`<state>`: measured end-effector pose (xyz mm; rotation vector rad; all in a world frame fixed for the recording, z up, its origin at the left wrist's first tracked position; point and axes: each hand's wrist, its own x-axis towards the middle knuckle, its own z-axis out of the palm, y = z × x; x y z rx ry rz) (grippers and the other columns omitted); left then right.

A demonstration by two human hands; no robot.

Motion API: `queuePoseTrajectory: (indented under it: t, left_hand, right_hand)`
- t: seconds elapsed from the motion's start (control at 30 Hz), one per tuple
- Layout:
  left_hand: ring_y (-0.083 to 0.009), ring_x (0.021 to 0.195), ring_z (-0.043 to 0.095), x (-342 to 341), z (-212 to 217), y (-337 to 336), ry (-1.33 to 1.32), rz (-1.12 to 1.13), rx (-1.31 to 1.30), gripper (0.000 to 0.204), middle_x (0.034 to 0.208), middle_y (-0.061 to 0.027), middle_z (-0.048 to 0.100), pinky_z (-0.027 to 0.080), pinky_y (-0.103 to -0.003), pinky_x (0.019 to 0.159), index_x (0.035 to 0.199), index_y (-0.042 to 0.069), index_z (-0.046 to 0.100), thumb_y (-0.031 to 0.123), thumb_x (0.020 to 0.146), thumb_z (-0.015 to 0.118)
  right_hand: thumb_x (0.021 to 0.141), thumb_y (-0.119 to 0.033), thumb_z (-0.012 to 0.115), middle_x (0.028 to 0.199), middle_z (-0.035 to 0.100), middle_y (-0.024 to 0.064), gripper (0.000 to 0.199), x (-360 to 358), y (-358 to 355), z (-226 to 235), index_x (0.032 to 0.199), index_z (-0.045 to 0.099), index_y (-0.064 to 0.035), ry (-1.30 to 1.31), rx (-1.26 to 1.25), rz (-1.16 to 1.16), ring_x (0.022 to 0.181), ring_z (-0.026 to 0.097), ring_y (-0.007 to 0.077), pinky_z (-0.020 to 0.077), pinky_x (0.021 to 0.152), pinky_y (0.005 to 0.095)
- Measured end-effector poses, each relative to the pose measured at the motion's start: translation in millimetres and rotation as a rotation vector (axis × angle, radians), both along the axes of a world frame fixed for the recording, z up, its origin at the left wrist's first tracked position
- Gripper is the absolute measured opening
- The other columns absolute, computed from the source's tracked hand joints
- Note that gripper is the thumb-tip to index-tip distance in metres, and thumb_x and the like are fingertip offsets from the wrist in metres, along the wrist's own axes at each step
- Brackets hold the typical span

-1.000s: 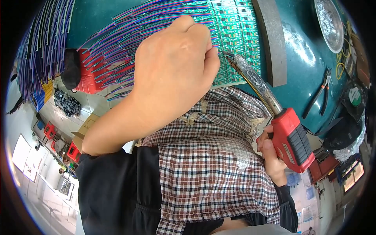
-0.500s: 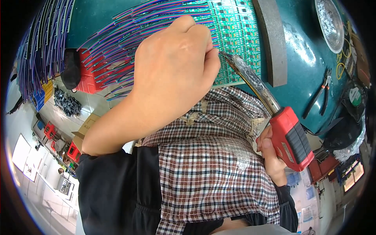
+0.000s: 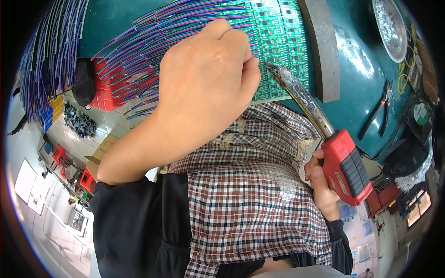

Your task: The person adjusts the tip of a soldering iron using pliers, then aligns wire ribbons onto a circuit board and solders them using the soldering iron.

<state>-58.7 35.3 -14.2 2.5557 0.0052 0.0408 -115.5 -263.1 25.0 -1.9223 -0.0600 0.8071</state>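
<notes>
A green panel of circuit boards point(image 3: 282, 37) lies on the table, with rows of multicoloured ribbon wires point(image 3: 153, 39) running left from it. Over the panel's lower left part my left hand point(image 3: 206, 76) is closed in a pinch, back of the hand up. Its fingertips are by the wire ends at the boards, but what they grip is hidden beneath the hand. My right hand point(image 3: 324, 190) holds a red and black soldering gun point(image 3: 345, 167) by its handle. The gun's dark tip point(image 3: 269, 65) points at the boards, just right of my left thumb.
A grey metal bar point(image 3: 322, 55) lies along the panel's right edge. Farther right are cutting pliers point(image 3: 380, 111), a metal dish point(image 3: 390, 30) and yellow wire point(image 3: 404, 76). More wire bundles point(image 3: 53, 51) hang at the far left, near a red stool point(image 3: 109, 88).
The soldering gun has shifted slightly right, its tip a little farther from my left thumb. My left hand has stayed almost still.
</notes>
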Motion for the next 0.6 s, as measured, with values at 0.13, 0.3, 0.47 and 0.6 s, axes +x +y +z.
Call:
queuePoseTrajectory:
  t: [0.13,0.3,0.47,0.6]
  left_hand:
    - [-0.0207,0.055,0.056,-0.3,0.3,0.9,0.006,0.002,-0.010,0.018,0.075,-0.0056,0.059,0.044,-0.035,0.052,0.078,0.006,0.061,0.012,0.083,0.078]
    - [-0.0186,0.054,0.055,0.1,1.3,1.0,0.025,0.004,-0.026,0.017,0.076,-0.0047,0.059,0.044,-0.034,0.051,0.079,0.006,0.062,0.012,0.083,0.078]
    - [-0.0180,0.055,0.055,0.9,1.1,2.6,0.027,-0.011,-0.032,0.017,0.077,-0.0043,0.059,0.044,-0.033,0.052,0.079,0.006,0.062,0.012,0.084,0.077]
    - [-0.0179,0.056,0.056,1.6,2.6,3.2,0.052,-0.020,-0.013,0.018,0.077,-0.0044,0.059,0.044,-0.033,0.052,0.079,0.006,0.062,0.013,0.084,0.077]
  right_hand:
    - [0.095,-0.010,0.061,0.077,0.055,0.0057,0.014,2.7,-2.4,-1.0,0.104,0.055,-0.0010,-0.028,-0.028,0.072,0.064,0.050,0.0119,0.0456,0.061,0.0283]
    - [0.096,-0.012,0.063,0.080,0.053,0.0061,0.014,4.2,2.6,0.1,0.101,0.052,-0.0037,0.005,0.015,0.010,0.068,0.051,0.0122,0.0461,0.061,0.0279]
    - [0.098,-0.013,0.062,0.081,0.054,0.0067,0.014,3.5,-2.4,-2.3,0.100,0.051,-0.0053,0.013,0.023,0.052,0.069,0.051,0.0127,0.0457,0.062,0.0279]
    - [0.082,-0.008,0.076,0.079,0.070,0.0073,0.018,4.2,0.0,-1.0,0.099,0.073,-0.0033,-0.024,-0.080,-0.016,0.069,0.069,0.0227,0.0543,0.064,0.0344]
